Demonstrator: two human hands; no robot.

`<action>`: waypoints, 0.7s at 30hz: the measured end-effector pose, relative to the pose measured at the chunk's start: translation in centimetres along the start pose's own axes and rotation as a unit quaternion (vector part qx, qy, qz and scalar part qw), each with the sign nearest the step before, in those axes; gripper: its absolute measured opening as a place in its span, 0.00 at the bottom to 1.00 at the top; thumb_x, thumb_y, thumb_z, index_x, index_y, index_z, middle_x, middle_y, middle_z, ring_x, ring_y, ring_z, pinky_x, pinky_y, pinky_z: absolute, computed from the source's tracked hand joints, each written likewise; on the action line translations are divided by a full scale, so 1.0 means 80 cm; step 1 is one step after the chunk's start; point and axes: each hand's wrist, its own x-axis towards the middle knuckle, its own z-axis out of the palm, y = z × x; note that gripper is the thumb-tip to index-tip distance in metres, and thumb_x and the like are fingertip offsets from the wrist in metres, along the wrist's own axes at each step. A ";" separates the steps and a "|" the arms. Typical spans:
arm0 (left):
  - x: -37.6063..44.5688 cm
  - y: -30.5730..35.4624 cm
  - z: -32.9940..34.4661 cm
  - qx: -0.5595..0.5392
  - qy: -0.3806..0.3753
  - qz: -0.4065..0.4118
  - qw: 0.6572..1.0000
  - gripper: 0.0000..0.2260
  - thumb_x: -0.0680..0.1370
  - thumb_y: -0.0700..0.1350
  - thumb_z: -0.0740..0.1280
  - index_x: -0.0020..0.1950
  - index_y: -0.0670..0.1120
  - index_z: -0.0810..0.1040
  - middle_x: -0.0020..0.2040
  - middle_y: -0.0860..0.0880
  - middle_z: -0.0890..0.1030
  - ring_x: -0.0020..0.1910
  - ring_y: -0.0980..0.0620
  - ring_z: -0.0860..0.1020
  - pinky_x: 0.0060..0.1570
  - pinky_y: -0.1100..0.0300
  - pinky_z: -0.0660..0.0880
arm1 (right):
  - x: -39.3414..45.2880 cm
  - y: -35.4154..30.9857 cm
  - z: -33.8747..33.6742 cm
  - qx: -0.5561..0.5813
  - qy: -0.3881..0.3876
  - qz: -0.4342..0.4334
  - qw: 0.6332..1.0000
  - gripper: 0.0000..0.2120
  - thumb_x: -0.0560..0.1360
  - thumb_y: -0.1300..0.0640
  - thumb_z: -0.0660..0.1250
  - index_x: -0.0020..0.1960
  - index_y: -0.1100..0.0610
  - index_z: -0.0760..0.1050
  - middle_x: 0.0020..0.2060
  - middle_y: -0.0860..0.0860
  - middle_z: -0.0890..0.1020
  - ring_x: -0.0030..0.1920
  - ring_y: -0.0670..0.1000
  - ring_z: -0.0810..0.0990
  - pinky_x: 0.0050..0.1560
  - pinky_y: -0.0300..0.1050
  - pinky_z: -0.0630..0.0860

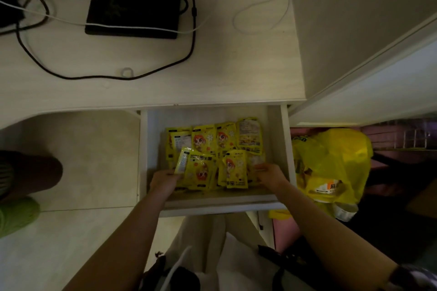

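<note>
Here we are over the open drawer [143, 149], pulled out from under the counter [142, 87], and both hands are down among the yellow packets [214, 137]. Our left hand [165, 181] has a packet [198, 169] by its lower left corner, fingers curled round the edge and pinching it, and the packet stands tilted at the front of the pile. Our right hand [270, 173] is at the right side of the pile, fingers bent against the packets there. Whether they pinch one or only press on it, we cannot tell in this dim light.

How far along are we? We'd judge about midway. A back row of packets stands fairly tidy across the drawer. The front ones lean and overlap loosely, so they need straightening. The near strip of the drawer floor is bare, so there is room for more. Just right of the drawer sits a yellow plastic bag [331, 160] with something inside, possibly more to stow. We cannot make out what it holds.
</note>
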 end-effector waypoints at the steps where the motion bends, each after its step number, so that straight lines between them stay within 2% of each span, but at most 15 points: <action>1: -0.001 0.001 -0.008 0.015 0.004 0.002 1.000 0.13 0.74 0.42 0.71 0.56 0.39 0.82 0.52 0.38 0.82 0.51 0.39 0.80 0.49 0.54 0.75 | -0.001 0.001 -0.004 -0.013 0.007 -0.006 1.000 0.10 0.78 0.62 0.61 0.58 0.58 0.76 0.47 0.55 0.79 0.50 0.55 0.79 0.48 0.46 0.77; 3: -0.002 -0.002 -0.020 0.036 0.003 0.021 0.999 0.12 0.74 0.40 0.70 0.56 0.39 0.82 0.53 0.39 0.82 0.51 0.39 0.80 0.51 0.53 0.76 | -0.009 -0.001 -0.010 -0.036 0.019 -0.017 0.999 0.13 0.78 0.63 0.62 0.61 0.61 0.76 0.46 0.55 0.79 0.50 0.56 0.80 0.53 0.49 0.77; 8: -0.020 -0.005 -0.043 0.087 0.005 0.075 0.993 0.11 0.75 0.43 0.69 0.56 0.43 0.82 0.55 0.42 0.82 0.53 0.42 0.79 0.53 0.54 0.74 | -0.038 -0.013 -0.017 -0.098 0.043 -0.060 0.992 0.13 0.79 0.58 0.58 0.59 0.61 0.76 0.44 0.55 0.79 0.41 0.51 0.75 0.41 0.42 0.71; 10: -0.033 -0.005 -0.048 0.085 0.024 0.096 0.991 0.11 0.75 0.43 0.68 0.56 0.44 0.82 0.57 0.43 0.81 0.55 0.42 0.78 0.55 0.54 0.75 | -0.053 -0.022 -0.014 -0.139 0.039 -0.099 0.985 0.14 0.80 0.58 0.57 0.60 0.61 0.75 0.48 0.57 0.80 0.43 0.52 0.77 0.41 0.42 0.73; 12: -0.049 -0.007 -0.053 0.076 0.048 0.118 0.989 0.10 0.76 0.43 0.67 0.55 0.44 0.81 0.56 0.44 0.82 0.56 0.44 0.78 0.54 0.57 0.73 | -0.068 -0.032 -0.008 -0.173 0.033 -0.134 0.975 0.14 0.80 0.60 0.57 0.61 0.62 0.75 0.52 0.59 0.80 0.47 0.54 0.79 0.46 0.46 0.76; 15: -0.074 -0.014 -0.060 0.051 0.078 0.155 0.984 0.09 0.77 0.42 0.67 0.55 0.43 0.81 0.54 0.44 0.82 0.55 0.45 0.79 0.51 0.61 0.70 | -0.088 -0.048 0.009 -0.221 0.020 -0.186 0.957 0.14 0.80 0.61 0.57 0.63 0.60 0.73 0.54 0.57 0.80 0.45 0.51 0.78 0.40 0.41 0.76; 19: -0.099 -0.033 -0.073 0.018 0.106 0.200 0.974 0.08 0.76 0.41 0.67 0.54 0.44 0.81 0.51 0.45 0.84 0.51 0.47 0.81 0.47 0.64 0.71 | -0.112 -0.073 0.044 -0.315 0.006 -0.255 0.914 0.12 0.80 0.58 0.56 0.61 0.58 0.73 0.53 0.56 0.81 0.48 0.55 0.80 0.46 0.46 0.76; 21: -0.108 -0.047 -0.082 -0.006 0.113 0.214 0.970 0.06 0.76 0.41 0.67 0.52 0.45 0.81 0.48 0.46 0.85 0.48 0.48 0.82 0.46 0.63 0.73 | -0.125 -0.084 0.067 -0.347 -0.005 -0.281 0.895 0.12 0.81 0.58 0.55 0.61 0.58 0.72 0.51 0.57 0.81 0.47 0.56 0.80 0.44 0.46 0.76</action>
